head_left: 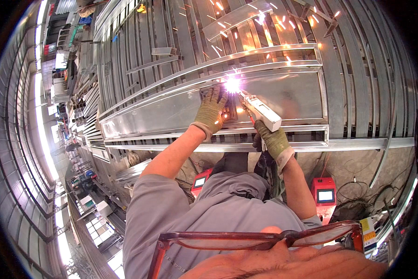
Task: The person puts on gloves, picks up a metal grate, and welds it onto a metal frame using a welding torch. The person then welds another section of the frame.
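Observation:
My right hand [272, 140], in a green work glove, is wrapped round a white handheld welding gun [265, 114]. The gun's narrow tip points up and left at a glaring weld spot [232, 85]. Beside that glow my gloved left hand [210, 111] lies flat with its fingers stretched out. Its fingertips rest by a small metal piece [232, 111], partly hidden by glove and glare. Beneath both hands lies a long shiny metal panel [292, 88] with a raised frame [324, 95] round its edge.
Sparks [283, 21] fly over the slatted metal bench [348, 83] at the far side. A loose metal offcut [163, 51] lies on the slats. Red machines with small screens [325, 195] stand below the bench's near edge. Cables [353, 190] trail across the floor at right.

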Demonstrator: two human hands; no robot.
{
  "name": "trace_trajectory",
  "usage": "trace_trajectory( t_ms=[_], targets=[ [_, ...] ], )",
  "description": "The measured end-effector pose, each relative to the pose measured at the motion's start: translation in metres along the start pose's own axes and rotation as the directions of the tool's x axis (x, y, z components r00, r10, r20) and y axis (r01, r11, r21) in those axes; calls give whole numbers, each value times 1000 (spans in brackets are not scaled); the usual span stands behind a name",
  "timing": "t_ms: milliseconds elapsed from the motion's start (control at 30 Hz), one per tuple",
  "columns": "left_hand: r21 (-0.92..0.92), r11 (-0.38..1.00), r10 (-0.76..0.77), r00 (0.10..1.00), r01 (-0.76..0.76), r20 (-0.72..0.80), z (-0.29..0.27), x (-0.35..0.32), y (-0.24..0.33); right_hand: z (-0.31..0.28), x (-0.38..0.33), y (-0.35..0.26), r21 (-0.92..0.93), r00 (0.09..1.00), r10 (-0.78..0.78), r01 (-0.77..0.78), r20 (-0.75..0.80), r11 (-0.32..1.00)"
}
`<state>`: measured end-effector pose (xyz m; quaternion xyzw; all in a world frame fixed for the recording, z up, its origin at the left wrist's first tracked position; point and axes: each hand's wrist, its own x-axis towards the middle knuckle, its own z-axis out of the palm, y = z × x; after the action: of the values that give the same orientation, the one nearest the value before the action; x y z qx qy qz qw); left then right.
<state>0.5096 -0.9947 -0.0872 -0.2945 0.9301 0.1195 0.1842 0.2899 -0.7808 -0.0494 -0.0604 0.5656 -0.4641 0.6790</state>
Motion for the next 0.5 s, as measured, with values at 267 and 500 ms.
trace_trajectory(
  t_ms=[267, 500],
  targets=[
    [98, 994, -64, 995, 56, 82, 0, 0, 3, -2, 2, 7, -74, 1000, 4, -7, -30, 997],
    [57, 997, -58, 996, 54, 68, -9, -1, 7, -4, 10, 27, -107, 997, -49, 42, -65, 993]
  ],
)
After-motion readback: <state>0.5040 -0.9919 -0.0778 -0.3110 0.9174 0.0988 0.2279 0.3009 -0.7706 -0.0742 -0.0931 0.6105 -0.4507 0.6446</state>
